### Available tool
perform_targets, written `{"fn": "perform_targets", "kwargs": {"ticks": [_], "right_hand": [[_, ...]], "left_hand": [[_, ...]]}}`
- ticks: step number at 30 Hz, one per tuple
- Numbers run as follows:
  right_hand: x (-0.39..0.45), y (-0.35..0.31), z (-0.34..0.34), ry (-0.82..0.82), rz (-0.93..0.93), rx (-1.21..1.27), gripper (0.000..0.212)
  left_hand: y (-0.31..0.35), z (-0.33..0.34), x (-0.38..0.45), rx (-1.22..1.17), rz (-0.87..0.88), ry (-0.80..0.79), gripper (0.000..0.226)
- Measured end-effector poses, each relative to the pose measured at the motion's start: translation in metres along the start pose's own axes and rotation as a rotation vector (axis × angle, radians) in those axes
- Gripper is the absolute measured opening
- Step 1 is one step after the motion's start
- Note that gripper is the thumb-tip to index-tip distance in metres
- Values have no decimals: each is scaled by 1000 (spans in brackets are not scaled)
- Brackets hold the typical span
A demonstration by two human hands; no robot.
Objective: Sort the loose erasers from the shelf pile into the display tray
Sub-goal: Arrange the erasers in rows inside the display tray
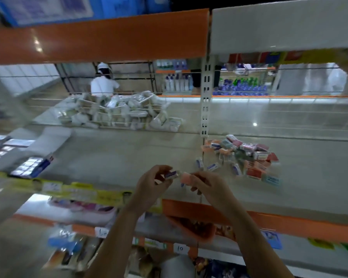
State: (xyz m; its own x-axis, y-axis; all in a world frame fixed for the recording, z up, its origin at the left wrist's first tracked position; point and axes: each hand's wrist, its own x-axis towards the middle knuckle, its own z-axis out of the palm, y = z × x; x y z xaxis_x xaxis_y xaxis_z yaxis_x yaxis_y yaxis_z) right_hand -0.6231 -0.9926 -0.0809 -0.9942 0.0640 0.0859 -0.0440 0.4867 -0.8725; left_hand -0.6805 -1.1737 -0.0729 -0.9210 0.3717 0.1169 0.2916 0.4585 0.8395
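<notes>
Gripping erasers, both hands [152, 184], shelf [113, 155] (shop aisle)

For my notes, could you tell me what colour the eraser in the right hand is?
Pink-orange eraser, head view.

Dim, cool light overall; the whole view is smeared by motion blur, worst along the left edge; ceiling lamps glare off the orange beam [100, 37] overhead and leave one small bright spot on the shelf [255, 124]; straight lines bow toward the edges; the far aisle is soft and washed out; labels unreadable.
</notes>
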Motion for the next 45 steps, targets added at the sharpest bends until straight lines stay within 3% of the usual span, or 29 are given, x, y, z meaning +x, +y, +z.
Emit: {"fn": "perform_targets", "kwargs": {"ticks": [4, 14, 18, 23, 29, 31, 33, 38, 45], "right_hand": [[11, -11, 28, -91, -20, 49, 15], [35, -65, 109, -200, -96, 80, 19], [38, -99, 159, -288, -108, 84, 13], [37, -149, 228, -377, -127, 153, 15], [48, -198, 303, -378, -94, 194, 13], [51, -206, 323, -384, -80, 210, 30], [56, -209, 337, -380, -76, 190, 42], [83, -215, 350, -340, -67, 80, 13], [156, -234, 375, -185, -111, 26, 16]], "left_hand": [[-14, -23, -15, 3, -31, 12, 26], [-50, -103, -49, -197, -262, 292, 27], [-73, -151, -78, -308, -214, 323, 37], [-105, -220, -110, -259, -243, 350, 35], [-154, -300, -127, -217, -272, 360, 23], [-167, -320, -127, -234, -271, 348, 26], [-179, -335, -122, -235, -280, 337, 15], [-202, -363, -99, -195, -268, 305, 13], [-234, -412, -39, -158, -251, 300, 16]]}}
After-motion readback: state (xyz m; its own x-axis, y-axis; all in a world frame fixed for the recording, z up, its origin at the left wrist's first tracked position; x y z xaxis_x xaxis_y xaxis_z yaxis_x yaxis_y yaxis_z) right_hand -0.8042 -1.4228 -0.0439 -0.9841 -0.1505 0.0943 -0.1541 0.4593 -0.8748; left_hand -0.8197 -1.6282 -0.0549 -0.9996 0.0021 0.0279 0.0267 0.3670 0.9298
